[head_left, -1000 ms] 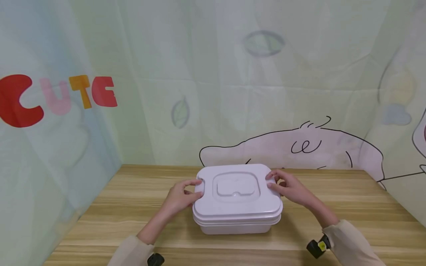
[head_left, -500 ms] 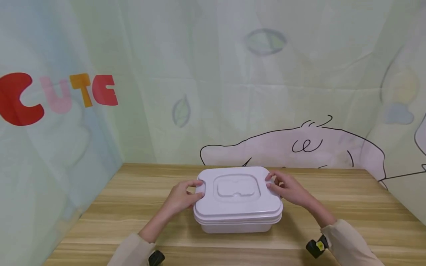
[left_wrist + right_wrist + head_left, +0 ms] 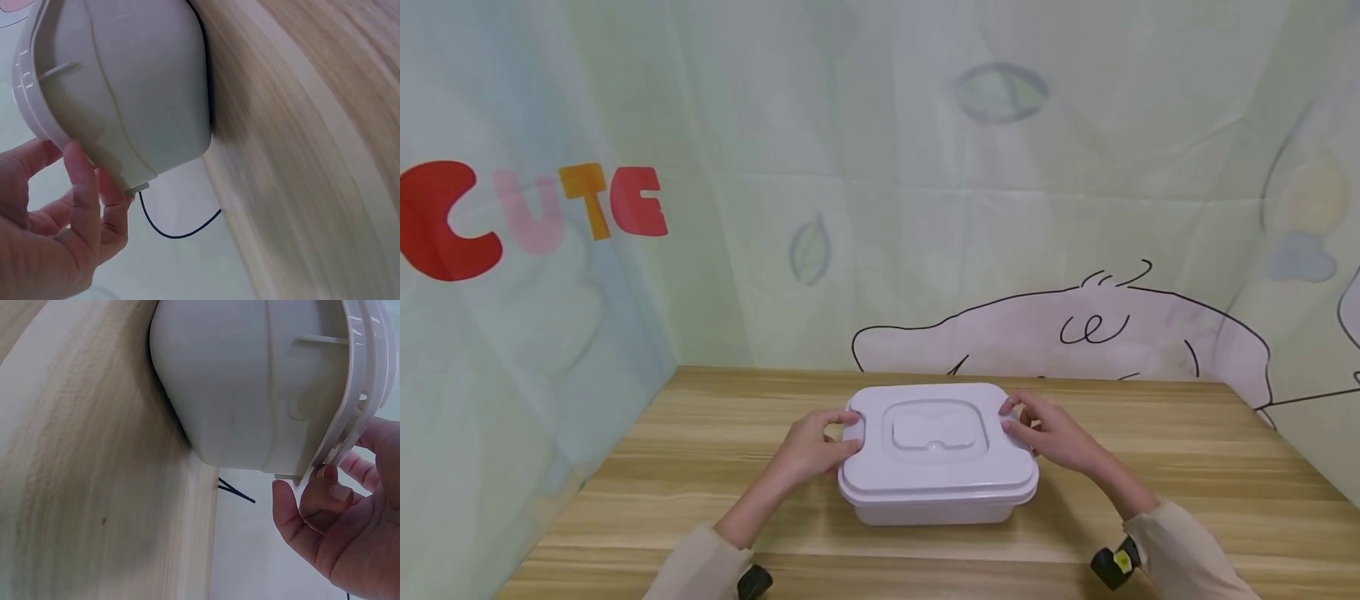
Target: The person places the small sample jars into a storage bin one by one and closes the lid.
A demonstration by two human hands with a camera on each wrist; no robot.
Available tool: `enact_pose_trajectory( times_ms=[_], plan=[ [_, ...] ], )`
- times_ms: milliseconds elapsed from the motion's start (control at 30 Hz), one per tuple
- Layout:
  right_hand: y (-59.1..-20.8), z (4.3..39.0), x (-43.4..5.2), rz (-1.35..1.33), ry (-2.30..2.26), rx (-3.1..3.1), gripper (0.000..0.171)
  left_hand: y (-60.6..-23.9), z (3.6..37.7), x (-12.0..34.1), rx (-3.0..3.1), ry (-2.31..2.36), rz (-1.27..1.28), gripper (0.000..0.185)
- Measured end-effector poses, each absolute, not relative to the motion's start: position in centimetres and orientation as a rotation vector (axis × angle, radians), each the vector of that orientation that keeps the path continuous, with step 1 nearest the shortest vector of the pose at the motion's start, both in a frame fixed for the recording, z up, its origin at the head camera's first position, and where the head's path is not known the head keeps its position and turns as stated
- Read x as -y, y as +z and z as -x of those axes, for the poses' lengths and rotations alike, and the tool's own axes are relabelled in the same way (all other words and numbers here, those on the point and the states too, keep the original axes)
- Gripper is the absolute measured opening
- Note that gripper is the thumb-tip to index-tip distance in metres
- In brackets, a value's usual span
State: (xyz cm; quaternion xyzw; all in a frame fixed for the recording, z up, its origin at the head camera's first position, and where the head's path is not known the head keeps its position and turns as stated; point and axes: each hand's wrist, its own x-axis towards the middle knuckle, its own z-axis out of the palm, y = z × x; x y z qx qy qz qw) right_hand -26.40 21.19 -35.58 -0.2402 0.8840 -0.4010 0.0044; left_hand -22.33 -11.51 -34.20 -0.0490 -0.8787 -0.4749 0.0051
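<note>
A white plastic storage box (image 3: 936, 514) stands upright on the wooden table, with its white lid (image 3: 936, 477) lying over the rim. The lid has a raised, rounded panel in its middle. At the lid's left end, my left hand (image 3: 811, 445) grips the edge between thumb and fingers. My right hand (image 3: 1052, 432) grips the opposite edge the same way. From the left wrist view, curled fingertips (image 3: 75, 150) sit at the rim of the box wall (image 3: 144, 81). The right wrist view shows fingers (image 3: 322, 487) bent beneath the rim of the box (image 3: 219, 381).
The wooden table (image 3: 737, 492) extends around the box on all sides. Behind it hangs a pale printed curtain (image 3: 760, 208) with a cartoon outline and the letters CUTE. Small black devices (image 3: 1116, 562) are strapped at both wrists.
The lid has come down onto the box, and the gap between its edge and the box rim has narrowed. Both hands have moved slightly down with it, keeping their hold.
</note>
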Motion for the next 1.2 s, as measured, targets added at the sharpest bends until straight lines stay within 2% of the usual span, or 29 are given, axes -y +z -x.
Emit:
enact_pose_trajectory(
  times_ms=[633, 1200],
  plan=[
    [-36.4, 26.2, -21.5, 0.751, -1.235, -2.817, 0.016, -34.4, 22.6, 11.4, 2.792, -1.438, 0.177, 0.037],
    [-36.8, 25.9, -23.2, 0.682, -1.361, -2.638, 0.03, -35.0, 22.5, 12.2, 2.712, -1.623, 0.255, 0.04]
  ],
)
